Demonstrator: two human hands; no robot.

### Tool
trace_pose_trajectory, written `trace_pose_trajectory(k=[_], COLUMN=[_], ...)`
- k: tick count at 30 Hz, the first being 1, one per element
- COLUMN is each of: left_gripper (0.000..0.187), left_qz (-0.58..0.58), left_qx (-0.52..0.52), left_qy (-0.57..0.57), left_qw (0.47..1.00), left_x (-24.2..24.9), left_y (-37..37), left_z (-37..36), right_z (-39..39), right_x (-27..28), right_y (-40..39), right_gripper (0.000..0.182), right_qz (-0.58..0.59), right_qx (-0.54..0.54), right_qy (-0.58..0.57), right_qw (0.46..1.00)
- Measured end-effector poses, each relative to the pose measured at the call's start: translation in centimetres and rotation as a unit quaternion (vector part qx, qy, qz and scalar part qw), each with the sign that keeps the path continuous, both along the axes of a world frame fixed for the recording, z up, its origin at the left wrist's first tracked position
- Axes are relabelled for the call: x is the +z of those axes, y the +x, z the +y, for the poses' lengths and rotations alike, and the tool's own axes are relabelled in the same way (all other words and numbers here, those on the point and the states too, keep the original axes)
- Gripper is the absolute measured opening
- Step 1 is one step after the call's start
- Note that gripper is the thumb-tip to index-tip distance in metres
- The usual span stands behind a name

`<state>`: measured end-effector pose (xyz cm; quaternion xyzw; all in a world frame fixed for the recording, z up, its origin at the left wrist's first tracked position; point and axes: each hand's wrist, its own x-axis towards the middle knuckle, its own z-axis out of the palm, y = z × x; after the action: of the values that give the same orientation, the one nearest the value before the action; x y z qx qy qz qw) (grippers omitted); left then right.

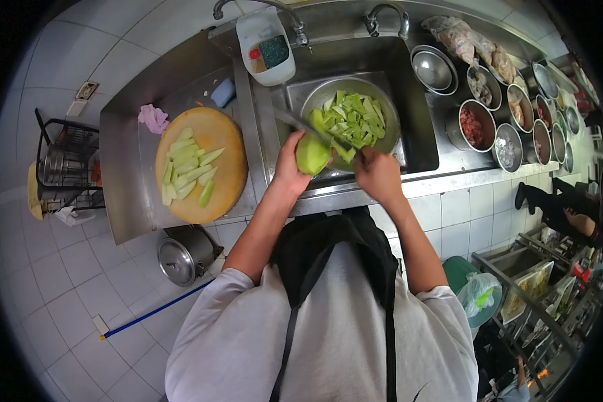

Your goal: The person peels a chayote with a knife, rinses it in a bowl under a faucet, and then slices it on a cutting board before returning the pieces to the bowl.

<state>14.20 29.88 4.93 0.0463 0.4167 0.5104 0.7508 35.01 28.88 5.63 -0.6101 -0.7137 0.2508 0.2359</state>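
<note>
Left hand (pixel 289 167), centre frame, fingers curled tight around the pale green peeled gourd (pixel 313 156) at the steel sink's front rim (pixel 355 194); the steel knife (pixel 301 127) crossed it diagonally from the upper left, its handle closed in the right hand (pixel 376 173) just right.

Honestly can't read any text, labels, brands or numbers anywhere here, everything's too small and blurry to read.
</note>
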Motion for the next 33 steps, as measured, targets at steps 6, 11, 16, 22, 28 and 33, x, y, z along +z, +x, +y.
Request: trace_pose_trajectory(k=[6,11,16,22,28,33], left_gripper=[0.045,0.044,0.040,0.042,0.042,0.046], left_qz=[-0.109,-0.104,-0.064,-0.007,0.004,-0.036], left_qx=[-0.013,0.017,0.097,0.023,-0.011,-0.041], left_qy=[-0.004,-0.001,-0.014,0.007,0.012,0.029], left_qw=[0.994,0.994,0.993,1.000,1.000,0.998], left_x=[0.8,1.0,1.2,1.3,0.8,0.5], left_y=[1.3,1.8,0.4,-1.4,0.5,0.8], left_z=[0.3,0.0,0.5,0.6,0.6,0.5], right_z=[-2.0,-2.1,-1.9,-1.5,-1.4,-1.3], right_x=[1.8,1.7,-0.9,-2.5,1.5,2.8], right_y=[-1.2,-1.4,-0.1,1.9,-0.6,-1.6], right_gripper=[0.023,0.027,0.022,0.014,0.015,0.014], right_qz=[-0.039,-0.076,-0.106,-0.099,-0.026,-0.065], right_qx=[0.088,0.053,-0.026,-0.073,0.034,0.062], right_qy=[0.096,0.121,0.060,0.005,0.017,0.076], right_qw=[0.991,0.988,0.992,0.992,0.999,0.993])
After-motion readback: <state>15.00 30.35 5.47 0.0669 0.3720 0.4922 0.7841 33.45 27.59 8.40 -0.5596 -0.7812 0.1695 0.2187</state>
